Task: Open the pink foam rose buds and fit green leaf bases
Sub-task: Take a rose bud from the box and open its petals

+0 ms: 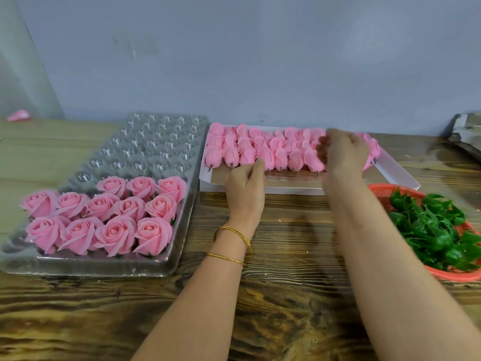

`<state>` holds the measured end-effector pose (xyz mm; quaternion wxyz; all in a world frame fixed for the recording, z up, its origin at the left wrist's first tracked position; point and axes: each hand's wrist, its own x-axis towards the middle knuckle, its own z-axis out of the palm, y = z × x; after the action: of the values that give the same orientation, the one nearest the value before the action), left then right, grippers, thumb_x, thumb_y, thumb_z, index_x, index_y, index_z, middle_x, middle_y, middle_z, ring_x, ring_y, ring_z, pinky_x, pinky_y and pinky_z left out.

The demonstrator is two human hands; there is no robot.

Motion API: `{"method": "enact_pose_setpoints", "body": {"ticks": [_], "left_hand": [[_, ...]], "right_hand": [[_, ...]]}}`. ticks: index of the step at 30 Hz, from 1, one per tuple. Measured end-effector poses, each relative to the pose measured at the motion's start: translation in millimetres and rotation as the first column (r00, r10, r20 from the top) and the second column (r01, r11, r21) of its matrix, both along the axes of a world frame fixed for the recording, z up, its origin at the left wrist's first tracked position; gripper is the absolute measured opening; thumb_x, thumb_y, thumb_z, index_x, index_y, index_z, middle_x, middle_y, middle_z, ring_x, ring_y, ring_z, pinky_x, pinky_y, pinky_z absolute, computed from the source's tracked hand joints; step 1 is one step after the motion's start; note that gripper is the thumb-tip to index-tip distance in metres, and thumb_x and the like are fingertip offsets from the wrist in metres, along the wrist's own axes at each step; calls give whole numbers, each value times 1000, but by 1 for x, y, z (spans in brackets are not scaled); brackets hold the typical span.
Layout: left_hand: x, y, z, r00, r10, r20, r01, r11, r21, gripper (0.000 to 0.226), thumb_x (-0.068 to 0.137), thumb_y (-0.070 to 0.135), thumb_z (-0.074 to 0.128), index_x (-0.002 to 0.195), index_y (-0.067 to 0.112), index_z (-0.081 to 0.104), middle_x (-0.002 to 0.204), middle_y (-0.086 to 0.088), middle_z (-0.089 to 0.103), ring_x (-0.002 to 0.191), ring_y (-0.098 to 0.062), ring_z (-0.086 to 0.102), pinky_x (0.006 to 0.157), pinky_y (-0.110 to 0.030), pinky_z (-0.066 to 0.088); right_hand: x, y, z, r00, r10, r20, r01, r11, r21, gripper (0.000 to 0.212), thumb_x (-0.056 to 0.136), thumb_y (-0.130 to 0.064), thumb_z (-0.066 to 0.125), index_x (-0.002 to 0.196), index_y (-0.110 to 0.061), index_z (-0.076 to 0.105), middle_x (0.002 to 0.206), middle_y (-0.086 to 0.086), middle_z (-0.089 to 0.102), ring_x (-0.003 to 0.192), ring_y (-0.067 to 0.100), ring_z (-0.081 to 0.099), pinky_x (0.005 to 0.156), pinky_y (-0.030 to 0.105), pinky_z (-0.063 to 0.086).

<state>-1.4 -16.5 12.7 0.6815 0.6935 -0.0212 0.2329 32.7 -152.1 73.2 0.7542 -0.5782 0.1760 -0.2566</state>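
Both hands are at the white cardboard box (400, 175), which sits at the far middle of the wood-grain table (286, 308). The closed pink foam buds (247, 152) lie in it on their sides in overlapping rows running left to right. Each long axis points away from the person, with the dark stub end toward the near edge.

The left hand (244, 186) is at the near row, back uppermost and fingers curled under, thumb against one bud. Whether it grips that bud cannot be told. The right hand (343, 155) is blurred, its fingers bent down over the right end of the rows, and no pinch can be confirmed. It is the hand nearer the green leaf bases (437, 230), glossy star-shaped plastic pieces heaped in a red mesh basket (442, 276) just right of the forearm.

The buds look matte, soft and easily creased. Judgement: a bud needs lifting by the stub end, pulled toward the person.

On the left, a clear blister tray (156, 142) of round cells holds opened roses (104, 217) in its near rows. Gold bangles (234, 243) circle the left wrist.
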Motion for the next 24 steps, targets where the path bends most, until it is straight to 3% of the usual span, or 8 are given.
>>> {"method": "enact_pose_setpoints", "body": {"ticks": [5,7,10,14,17,19,22,24], "left_hand": [[1,0,-1,1000,13,-4,-13,1000,-21,56,95,13,55,43,21,35,43,9,30,47,-6,29,46,-18,24],[2,0,-1,1000,8,-10,-8,1000,-24,55,95,13,55,44,22,36,43,10,31,46,-6,29,46,-17,25],[2,-1,-3,1000,-3,-23,2,1000,-25,55,95,15,55,44,22,36,43,10,31,47,-6,29,47,-19,25],[3,-1,-2,999,1,-42,-1,1000,-21,53,95,15,54,45,21,36,45,7,32,49,-8,31,48,-21,25],[2,0,-2,998,7,-56,-7,1000,-8,51,95,17,54,47,17,37,50,-2,33,53,-12,32,50,-25,25],[2,0,-1,998,13,-59,-14,1000,-4,48,95,17,54,50,12,39,53,-7,33,54,-13,32,52,-27,24],[1,-1,0,998,16,-61,-15,1000,5,48,96,17,54,51,12,40,53,-8,34,54,-13,31,51,-26,24],[1,-1,0,998,14,-65,-13,1000,9,48,96,17,54,50,13,39,53,-7,34,54,-13,31,51,-27,24]], "right_hand": [[39,-52,19,979,-87,-186,55,984,-168,18,86,-4,56,72,-12,48,84,12,55,63,19,48,61,30,40],[50,-74,21,951,-130,-279,52,962,-268,8,87,-10,58,92,-8,52,92,13,55,68,22,52,68,35,45],[56,-102,21,889,-160,-429,-16,925,-379,30,90,-15,57,119,-7,51,93,10,53,74,23,56,70,34,51],[53,-120,9,800,-65,-597,-195,912,-361,52,93,-22,55,141,-8,42,83,3,42,65,19,41,63,33,44],[52,-125,-5,720,-70,-691,-264,893,-365,56,95,-30,52,142,-4,38,95,15,46,86,28,52,87,41,51],[53,-127,-10,710,-66,-701,-275,891,-363,56,96,-30,51,143,-3,35,87,16,44,103,33,54,102,46,47],[56,-126,-11,688,-76,-722,-295,880,-373,57,97,-29,53,145,-3,33,85,17,46,95,29,59,97,41,51],[58,-127,-13,684,-69,-726,-314,871,-378,57,98,-26,53,146,-3,32,89,18,48,89,27,58,83,38,53]]}}
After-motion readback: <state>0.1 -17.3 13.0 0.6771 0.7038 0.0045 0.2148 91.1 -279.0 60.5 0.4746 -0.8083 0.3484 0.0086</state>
